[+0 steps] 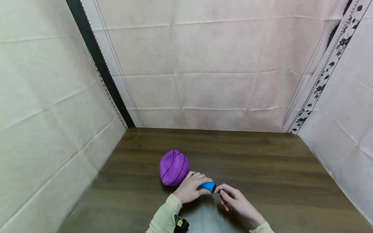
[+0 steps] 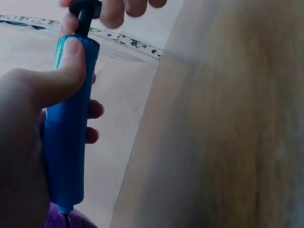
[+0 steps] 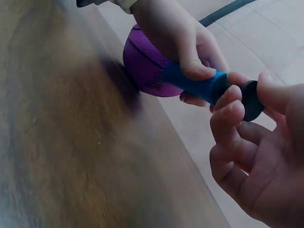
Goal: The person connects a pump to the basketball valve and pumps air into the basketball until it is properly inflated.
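One grip [image 1: 190, 188] clasps a blue pump [image 2: 66, 137], another grip [image 1: 236, 204] its handle [image 3: 252, 100]; ball [image 1: 174, 167] print [image 3: 158, 80] illegible.

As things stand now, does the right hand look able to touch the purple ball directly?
Probably not directly: the left hand, gripping the blue pump, lies between the right hand and the purple ball, and the right hand is occupied, pinching the pump's black handle.

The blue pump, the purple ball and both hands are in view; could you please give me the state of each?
Purple ball: resting on the table, outline slightly uneven.
Blue pump: nozzle end at the ball; insertion can't be confirmed.
Black handle: partly out, a short shaft showing.
Left hand: gripping the pump.
Right hand: pinching the handle.
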`<state>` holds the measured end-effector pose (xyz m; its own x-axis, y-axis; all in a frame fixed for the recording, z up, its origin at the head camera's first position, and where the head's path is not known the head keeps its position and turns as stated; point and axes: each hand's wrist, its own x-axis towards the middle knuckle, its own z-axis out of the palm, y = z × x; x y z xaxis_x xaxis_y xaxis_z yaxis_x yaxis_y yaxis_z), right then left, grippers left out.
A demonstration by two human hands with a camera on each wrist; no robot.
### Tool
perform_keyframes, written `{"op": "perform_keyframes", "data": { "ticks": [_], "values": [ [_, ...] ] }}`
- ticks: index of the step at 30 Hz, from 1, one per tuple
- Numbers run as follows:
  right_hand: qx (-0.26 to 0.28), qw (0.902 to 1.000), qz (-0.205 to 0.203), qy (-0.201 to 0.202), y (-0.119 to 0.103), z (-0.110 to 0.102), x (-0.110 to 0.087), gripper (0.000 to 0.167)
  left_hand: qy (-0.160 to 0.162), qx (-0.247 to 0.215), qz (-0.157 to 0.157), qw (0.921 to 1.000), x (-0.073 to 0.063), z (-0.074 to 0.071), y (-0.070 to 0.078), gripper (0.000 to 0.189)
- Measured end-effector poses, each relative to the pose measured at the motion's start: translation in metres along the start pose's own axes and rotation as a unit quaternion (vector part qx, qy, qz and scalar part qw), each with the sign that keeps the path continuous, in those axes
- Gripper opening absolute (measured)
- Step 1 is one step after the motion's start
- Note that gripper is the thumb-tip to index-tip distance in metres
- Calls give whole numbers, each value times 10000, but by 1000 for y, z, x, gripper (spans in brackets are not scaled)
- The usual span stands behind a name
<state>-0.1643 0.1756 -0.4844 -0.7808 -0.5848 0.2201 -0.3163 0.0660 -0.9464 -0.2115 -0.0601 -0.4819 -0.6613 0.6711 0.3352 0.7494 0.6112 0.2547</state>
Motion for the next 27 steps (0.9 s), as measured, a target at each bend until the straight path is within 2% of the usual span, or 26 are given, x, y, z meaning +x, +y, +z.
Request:
{"op": "perform_keyframes", "data": {
  "ticks": [5,10,13,18,23,27],
  "values": [
    [301,9992,-226,-162,-1,-13,-14,27,9,-7,-133,9999,-5,-5,-8,40],
    [352,9986,-403,48,-10,-30,-30,29,219,82,-371,9990,-4,-17,-15,35],
    [475,9980,-415,97,-14,-31,-30,27,281,32,-511,9983,-4,-17,-16,34],
    [631,9963,-575,-18,-9,-17,-15,20,256,7,-423,9988,-1,-4,-6,34],
    [471,9988,-161,42,6,5,-2,22,2,25,-199,9998,-2,8,3,39],
    [274,9995,-44,119,10,12,1,23,-117,-43,-113,9999,-1,7,4,40]
  ]
}}
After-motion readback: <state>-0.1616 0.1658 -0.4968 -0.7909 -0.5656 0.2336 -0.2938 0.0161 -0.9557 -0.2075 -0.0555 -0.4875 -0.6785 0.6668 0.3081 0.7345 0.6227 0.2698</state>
